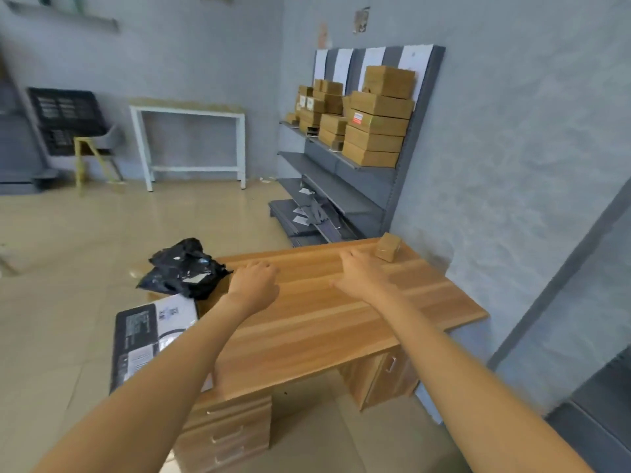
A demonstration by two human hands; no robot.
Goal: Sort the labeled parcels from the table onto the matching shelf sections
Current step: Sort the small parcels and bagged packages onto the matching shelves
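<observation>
A small cardboard parcel (387, 246) stands at the far right corner of the wooden desk (317, 322). My right hand (358, 273) reaches over the desk just left of it, fingers loose, holding nothing. My left hand (254, 281) hovers near the desk's far left edge, fingers loosely curled and empty. Black plastic-bag parcels (186, 271) lie on the desk's left end, and a flat dark parcel with white labels (150, 336) lies nearer to me. A grey shelf unit (382, 186) against the wall carries stacked cardboard boxes (375, 128) on its top shelf.
The shelf's lower tiers hold a few grey bags with labels (312, 213). A white-framed table (189, 141), a yellow-legged chair (95, 148) and a black crate (65, 114) stand by the far wall. Tiled floor lies between desk and shelf.
</observation>
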